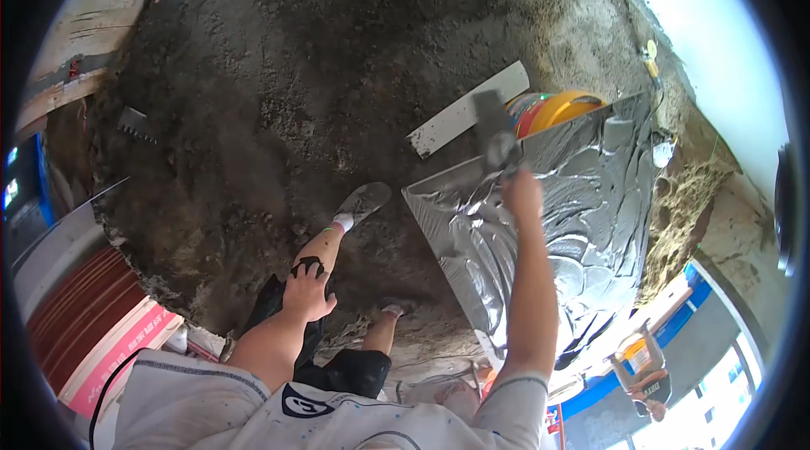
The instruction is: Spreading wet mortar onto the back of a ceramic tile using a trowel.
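Note:
My right hand (525, 193) grips a trowel (496, 125), blurred, over the top edge of a large tile or board (582, 222) coated in wet grey mortar with swirled ridges. My left hand (308, 290) rests with fingers apart on my left leg at the knee, near something black there. A yellow bucket (569, 105) shows behind the coated board. Beside it, a long white straight board (456, 113) lies on the dark, rough ground.
A notched trowel (137, 125) lies on the ground (253, 70) at left, near wooden boards (84, 45). A small yellow tool (651, 62) is by the bright right wall (717, 45). Another person (650, 378) is at lower right. Pink-printed panels (110, 357) show lower left.

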Demonstrator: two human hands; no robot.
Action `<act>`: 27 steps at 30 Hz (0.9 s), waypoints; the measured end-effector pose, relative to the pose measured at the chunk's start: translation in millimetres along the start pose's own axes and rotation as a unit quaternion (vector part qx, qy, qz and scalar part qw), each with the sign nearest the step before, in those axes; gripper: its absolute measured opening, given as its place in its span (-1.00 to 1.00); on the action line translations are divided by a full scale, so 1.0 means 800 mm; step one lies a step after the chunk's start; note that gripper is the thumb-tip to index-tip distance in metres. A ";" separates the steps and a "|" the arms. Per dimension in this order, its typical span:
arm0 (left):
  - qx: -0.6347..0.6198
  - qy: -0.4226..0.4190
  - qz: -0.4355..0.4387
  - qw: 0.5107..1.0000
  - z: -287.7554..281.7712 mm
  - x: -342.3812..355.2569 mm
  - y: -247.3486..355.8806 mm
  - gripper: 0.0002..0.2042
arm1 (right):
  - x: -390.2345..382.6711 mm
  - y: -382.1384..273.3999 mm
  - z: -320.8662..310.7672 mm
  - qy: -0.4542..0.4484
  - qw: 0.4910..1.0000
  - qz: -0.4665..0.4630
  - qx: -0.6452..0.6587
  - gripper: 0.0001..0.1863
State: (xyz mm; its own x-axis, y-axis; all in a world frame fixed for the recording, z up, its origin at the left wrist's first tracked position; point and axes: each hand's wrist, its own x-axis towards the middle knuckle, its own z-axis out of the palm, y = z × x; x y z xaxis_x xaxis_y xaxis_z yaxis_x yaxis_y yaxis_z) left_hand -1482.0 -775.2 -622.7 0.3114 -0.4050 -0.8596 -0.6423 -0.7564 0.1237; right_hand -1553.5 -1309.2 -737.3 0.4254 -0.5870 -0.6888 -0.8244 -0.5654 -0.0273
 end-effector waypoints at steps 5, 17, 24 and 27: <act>-0.028 -0.003 -0.009 1.000 -0.012 0.009 -0.015 -0.38 | 0.089 0.020 -0.106 0.188 0.973 -0.031 0.131 -0.49; 0.004 -0.031 0.003 1.000 -0.015 0.016 0.021 -0.35 | -0.251 -0.081 0.150 0.140 0.767 0.078 0.622 -0.67; 0.052 0.001 0.012 0.999 0.023 -0.005 0.058 -0.43 | -0.273 0.031 0.216 0.251 0.773 0.205 0.546 -0.60; 0.084 0.020 0.016 0.996 0.045 -0.015 0.065 -0.44 | -0.316 0.154 0.255 0.242 0.622 0.303 0.680 -0.67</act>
State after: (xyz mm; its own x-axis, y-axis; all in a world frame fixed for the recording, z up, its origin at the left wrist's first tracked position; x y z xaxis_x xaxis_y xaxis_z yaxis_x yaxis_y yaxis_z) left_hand -1544.7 -791.2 -623.6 0.3138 -0.4506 -0.8358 -0.7598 -0.6471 0.0636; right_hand -1838.8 -1112.4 -714.1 -0.3256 -0.7459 -0.5810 -0.3019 0.6643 -0.6838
